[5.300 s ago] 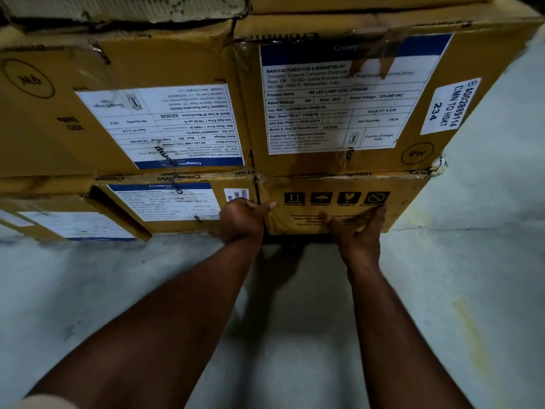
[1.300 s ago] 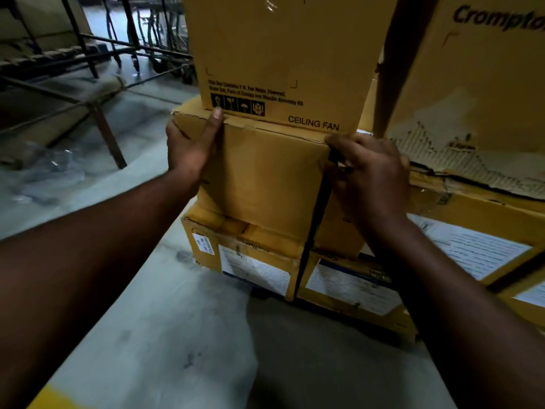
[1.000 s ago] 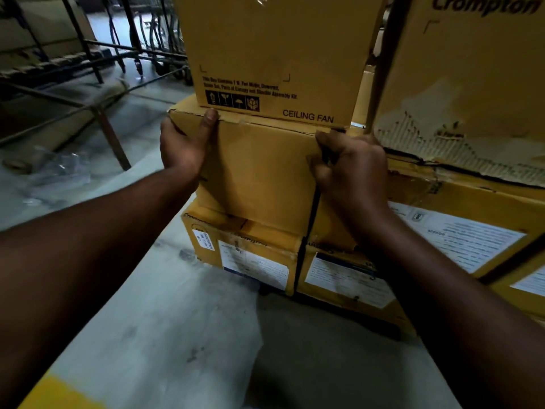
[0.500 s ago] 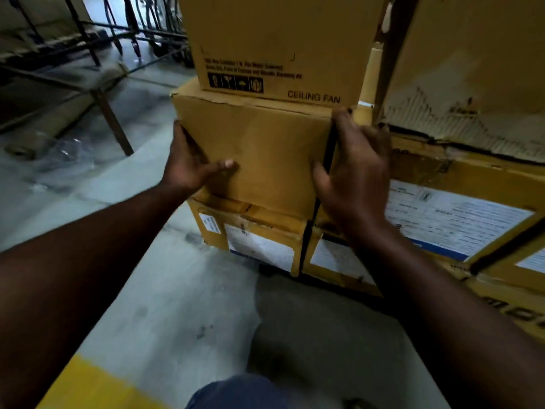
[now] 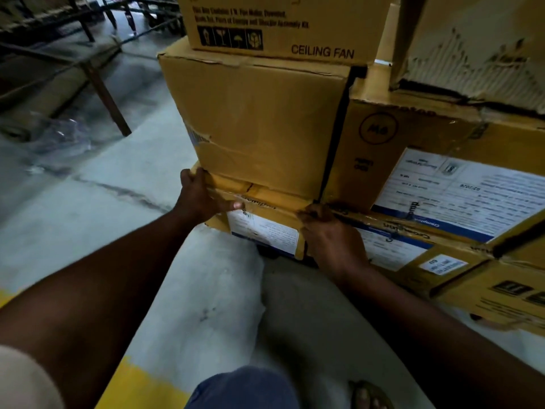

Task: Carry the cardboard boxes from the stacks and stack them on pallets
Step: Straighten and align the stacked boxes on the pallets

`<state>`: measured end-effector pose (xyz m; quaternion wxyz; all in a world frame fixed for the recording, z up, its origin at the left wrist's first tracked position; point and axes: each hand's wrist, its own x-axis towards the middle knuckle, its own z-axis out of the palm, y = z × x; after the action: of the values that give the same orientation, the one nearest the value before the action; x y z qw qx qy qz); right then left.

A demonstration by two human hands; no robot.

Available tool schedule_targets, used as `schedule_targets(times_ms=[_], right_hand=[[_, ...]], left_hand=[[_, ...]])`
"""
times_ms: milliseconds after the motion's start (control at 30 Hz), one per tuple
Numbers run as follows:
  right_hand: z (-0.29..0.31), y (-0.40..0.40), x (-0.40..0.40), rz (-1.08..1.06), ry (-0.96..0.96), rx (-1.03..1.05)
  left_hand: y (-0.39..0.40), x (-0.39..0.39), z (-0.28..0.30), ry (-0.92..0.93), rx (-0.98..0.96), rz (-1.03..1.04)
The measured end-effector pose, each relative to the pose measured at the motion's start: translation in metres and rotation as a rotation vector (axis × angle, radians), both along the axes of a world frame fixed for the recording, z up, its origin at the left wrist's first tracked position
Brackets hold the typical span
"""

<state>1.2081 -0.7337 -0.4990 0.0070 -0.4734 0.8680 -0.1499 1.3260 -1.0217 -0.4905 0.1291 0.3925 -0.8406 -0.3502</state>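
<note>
Bottom box (image 5: 265, 228) between both hands

Both arms reach fwd & down, elbows nearly straight. Left hand (image 5: 203, 197): fingers curled round a box corner, thumb lying out to the right along the front face, nail showing. Right hand (image 5: 333, 237): back of hand up, knuckles bent, fingertips tucked out of sight at a box edge. Left sleeve (image 5: 26, 379) pale, at frame bottom. Knee (image 5: 244, 388) in blue fabric low centre; toes (image 5: 368, 397) beside it.
</note>
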Motion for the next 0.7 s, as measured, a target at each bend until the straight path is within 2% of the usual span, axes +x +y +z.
schedule_targets(times_ms=[133, 433, 633, 700], right_hand=[[0.007, -0.005, -0.003, -0.011, 0.094, 0.028], [0.032, -0.005, -0.007, -0.035, 0.148, 0.113], [0.025, -0.006, -0.009, -0.042, 0.254, 0.050], [0.025, -0.007, -0.007, -0.056, 0.279, 0.029]], left_hand=[[0.008, -0.006, -0.002, 0.045, -0.078, 0.060], [0.011, -0.012, -0.009, 0.114, -0.132, 0.091], [0.014, -0.006, -0.019, 0.058, -0.226, 0.052], [0.017, -0.002, -0.023, -0.070, -0.377, 0.026]])
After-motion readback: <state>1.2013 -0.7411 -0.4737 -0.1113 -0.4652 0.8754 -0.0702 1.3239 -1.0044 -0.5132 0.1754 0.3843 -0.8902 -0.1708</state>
